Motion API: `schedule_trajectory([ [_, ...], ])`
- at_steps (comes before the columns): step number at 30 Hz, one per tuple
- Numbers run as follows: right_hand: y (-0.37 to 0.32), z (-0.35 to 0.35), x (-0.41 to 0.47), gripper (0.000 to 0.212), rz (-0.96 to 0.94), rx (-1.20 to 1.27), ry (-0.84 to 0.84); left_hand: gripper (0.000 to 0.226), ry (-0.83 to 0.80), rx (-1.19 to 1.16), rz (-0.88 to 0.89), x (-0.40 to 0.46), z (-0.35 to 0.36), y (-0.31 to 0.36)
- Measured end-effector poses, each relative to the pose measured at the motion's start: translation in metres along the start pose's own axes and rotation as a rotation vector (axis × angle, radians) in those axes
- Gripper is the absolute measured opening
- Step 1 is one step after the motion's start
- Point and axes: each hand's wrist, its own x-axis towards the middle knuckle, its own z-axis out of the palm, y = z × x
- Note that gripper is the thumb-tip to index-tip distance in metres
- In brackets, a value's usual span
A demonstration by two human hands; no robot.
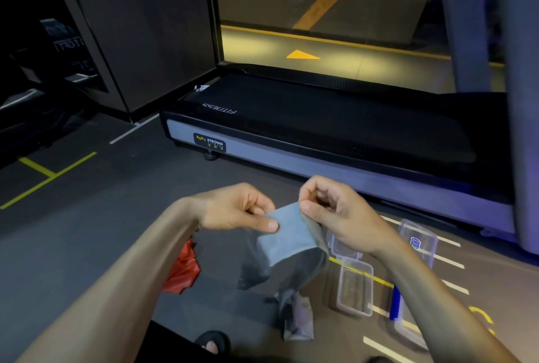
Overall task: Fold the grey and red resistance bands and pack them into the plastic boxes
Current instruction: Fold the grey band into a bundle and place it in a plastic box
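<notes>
I hold the grey resistance band up in front of me, partly folded, with its loose end hanging down to the floor. My left hand pinches the band's left edge with the thumb on top. My right hand pinches its upper right corner. The red resistance band lies crumpled on the floor below my left forearm. An open clear plastic box sits on the floor under my right wrist. A second one lies just behind it, partly hidden by my hand.
A clear box with a blue label and a blue-edged lid lie at the right. A treadmill runs across the floor ahead. My foot in a black sandal shows at the bottom.
</notes>
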Motion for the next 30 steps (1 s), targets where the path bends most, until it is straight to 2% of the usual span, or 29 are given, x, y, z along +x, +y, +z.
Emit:
schedule_trajectory([
  [2,-0.002,-0.001,-0.001,0.007,-0.007,-0.018,0.013,0.032,0.010,0.025,-0.025,0.001,0.000,-0.001],
  [7,0.000,-0.008,-0.003,0.009,-0.014,-0.059,0.074,0.010,0.073,0.061,-0.059,0.002,-0.001,-0.002],
  [11,0.005,-0.012,-0.004,0.011,0.002,-0.121,0.112,0.029,0.125,0.056,-0.051,0.003,-0.003,-0.005],
  [19,0.006,-0.013,-0.006,0.010,0.005,-0.145,0.112,0.046,0.145,0.076,-0.030,0.004,0.001,-0.004],
  [24,0.004,-0.013,-0.007,0.011,0.007,-0.157,0.108,0.030,0.162,0.160,0.010,0.002,0.002,0.001],
  [30,0.005,-0.017,-0.010,0.012,0.019,-0.226,0.154,0.020,0.176,-0.015,0.022,-0.002,0.003,0.010],
])
